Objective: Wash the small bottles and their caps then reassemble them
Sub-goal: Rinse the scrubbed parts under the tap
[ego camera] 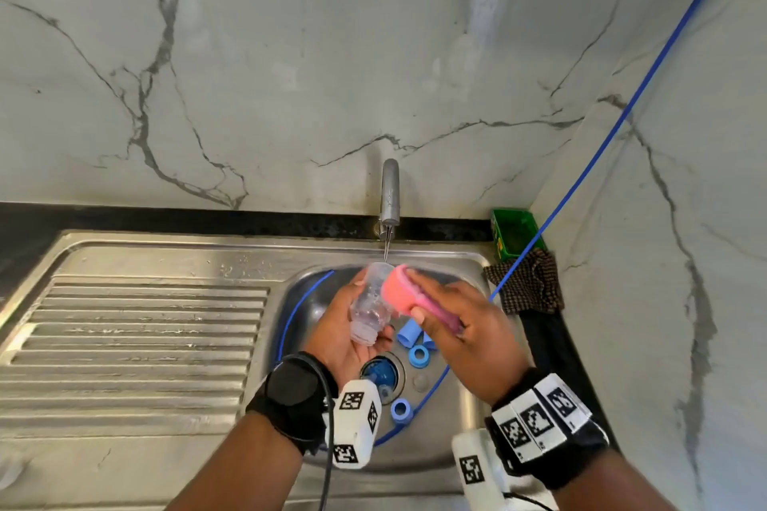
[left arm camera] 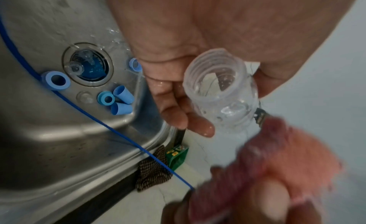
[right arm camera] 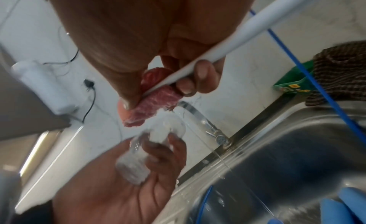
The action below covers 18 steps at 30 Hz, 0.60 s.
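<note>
- Small clear plastic bottle (ego camera: 371, 305) sits in the left hand (ego camera: 352, 328), just below the middle of the head view. Its open threaded mouth points down toward the wrist, and its bottom points up to the tap.
- Left fingers (left arm camera: 174, 108) curl round the bottle's side in the left wrist view. The thumb is on the other side.
- Pink sponge (ego camera: 400, 290) is pinched in the right hand (ego camera: 465, 328), thumb under and fingers on top. It touches the right side of the bottle.
- Blue plastic caps and rings lie low in the frame, in the steel sink bowl (ego camera: 460, 419). One blue ring (ego camera: 418, 356) and one blue tube cap (ego camera: 407, 333) lie between the two hands. Another blue ring (ego camera: 401, 410) lies nearer, beside the round drain (ego camera: 379, 375).
- Thin blue cord (ego camera: 581, 178) runs from the upper right down into the bowl.
- Grey metal tap (ego camera: 390, 195) stands behind the sink, above the middle. A thin stream of water falls from it by the bottle.
- Brown checked cloth (ego camera: 527, 282) and a green box (ego camera: 514, 234) sit at the right, in the far corner.
</note>
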### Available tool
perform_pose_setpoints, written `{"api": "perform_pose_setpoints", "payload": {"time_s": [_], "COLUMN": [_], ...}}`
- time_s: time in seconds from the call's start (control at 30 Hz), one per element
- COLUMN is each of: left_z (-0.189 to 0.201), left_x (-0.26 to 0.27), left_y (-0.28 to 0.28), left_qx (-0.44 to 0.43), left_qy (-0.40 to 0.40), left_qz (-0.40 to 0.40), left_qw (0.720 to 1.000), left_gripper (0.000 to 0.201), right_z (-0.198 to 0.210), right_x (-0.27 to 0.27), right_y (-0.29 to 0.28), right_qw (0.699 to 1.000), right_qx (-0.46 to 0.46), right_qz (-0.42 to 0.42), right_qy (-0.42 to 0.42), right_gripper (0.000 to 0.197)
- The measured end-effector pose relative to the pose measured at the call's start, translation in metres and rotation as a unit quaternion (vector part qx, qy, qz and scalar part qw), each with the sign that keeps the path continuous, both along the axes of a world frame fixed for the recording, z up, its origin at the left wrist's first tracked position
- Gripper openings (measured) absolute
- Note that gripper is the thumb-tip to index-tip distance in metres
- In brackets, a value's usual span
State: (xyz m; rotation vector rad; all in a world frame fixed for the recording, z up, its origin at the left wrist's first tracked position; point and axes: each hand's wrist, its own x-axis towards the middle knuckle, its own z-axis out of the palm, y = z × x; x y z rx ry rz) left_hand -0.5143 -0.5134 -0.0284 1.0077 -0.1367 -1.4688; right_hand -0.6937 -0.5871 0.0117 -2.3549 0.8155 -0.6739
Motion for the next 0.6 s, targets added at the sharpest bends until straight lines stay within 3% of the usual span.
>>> {"api": "perform_pose_setpoints", "payload": {"time_s": [0.1,0.23,0.37,0.5,0.6], "left_z": [0.011,0.017,0.021,0.024,0.027], "left_x": [-0.010,-0.008,-0.004,-0.001,-0.002], "left_y": [0.013,0.019,0.023,0.027,0.028], "left_qx": [-0.016,-0.015,-0.054,-0.057,-0.067], "left_qy": [0.001,0.043,0.086,0.026,0.024], "left_qz": [-0.026,-0.027,0.000,-0.032,0.000], "left_qw": [1.000,0.999,0.995,0.998,0.997], "left_gripper": [0.059,0.054,0.052,0.050,0.050], "right_z": [-0.004,0.006,0.009,0.019,0.019], "right_x": [0.009,0.021,0.027,0.028,0.028], "right_y": [0.003,-0.012,0.021,0.003,0.023], "right_qw": [0.997,0.997,0.985,0.994,0.986], "right_qx": [-0.039,-0.061,-0.119,-0.098,-0.146], "right_qz": [0.066,-0.050,0.116,-0.035,0.072], "right_qy": [0.005,0.012,0.054,0.018,0.044], "right_gripper": [0.049,0.049,0.048,0.045,0.042]}}
